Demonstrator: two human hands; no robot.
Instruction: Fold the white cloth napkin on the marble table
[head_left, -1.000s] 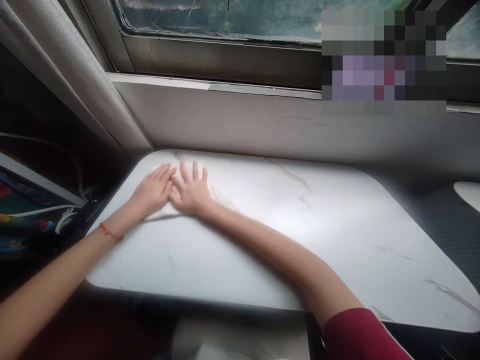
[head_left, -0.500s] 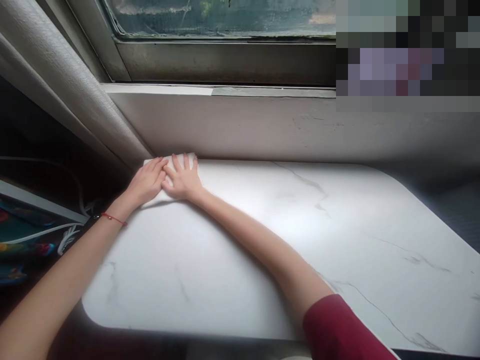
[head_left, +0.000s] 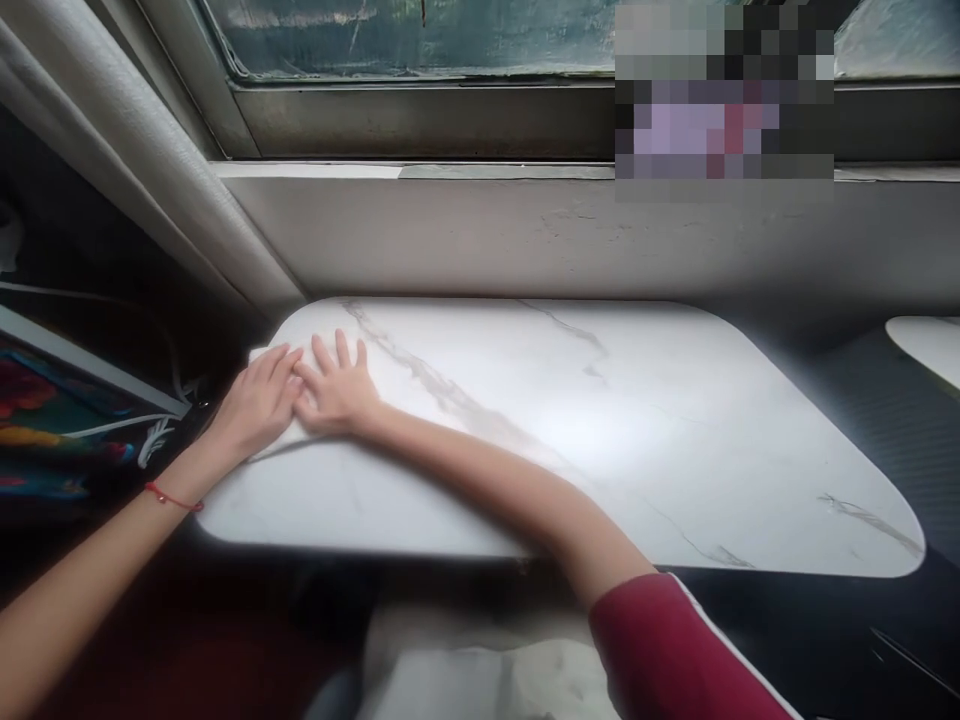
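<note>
Both of my hands press a white cloth [head_left: 291, 436] against the left end of a white marble-patterned tabletop [head_left: 480, 370]. My left hand [head_left: 262, 398] lies flat over the cloth's left part, its fingers stretched out and close together. A thin red bracelet [head_left: 174, 500] circles the left wrist. Beside it, my right hand [head_left: 339, 388] rests palm down with fingers spread, its thumb side touching the left hand's fingertips. Much of the cloth is hidden under the hands.
Behind the tabletop rise a grey wall [head_left: 465, 235] and a window [head_left: 420, 45]. A pale curtain [head_left: 142, 150] hangs at the left, above white cables [head_left: 154, 440] and colourful fabric [head_left: 52, 430]. Another white tabletop [head_left: 930, 345] shows at the far right.
My hands and the cloth have slid from the wall-side edge toward me along the tabletop's left end. The view has shifted, showing more of the tabletop's edges.
</note>
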